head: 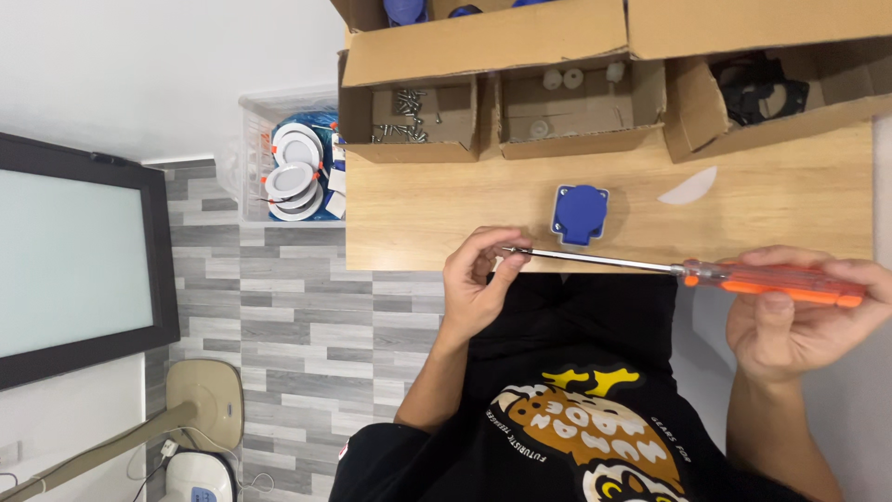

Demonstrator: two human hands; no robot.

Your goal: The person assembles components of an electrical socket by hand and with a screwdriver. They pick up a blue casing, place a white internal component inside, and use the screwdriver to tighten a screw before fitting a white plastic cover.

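Background — wooden table (446,204) bearing a cardboard box of screws (406,116), a box of white caps (576,102), a box of black parts (767,88); clear bin of white round fittings (293,172) — grey tiled floor (288,325).

The socket cover (580,214) lies on the table (446,204), near its front edge. Behind the socket cover stand three open boxes in a row: the box of screws (409,116) to the left, the box of small caps (578,102) straight behind, the box of dark parts (771,88) to the right (a thin plastic scrap (689,188) lies just right of the socket cover). In front of it, the screwdriver (688,270) stretches sideways between the left hand (478,284) and the right hand (799,311).
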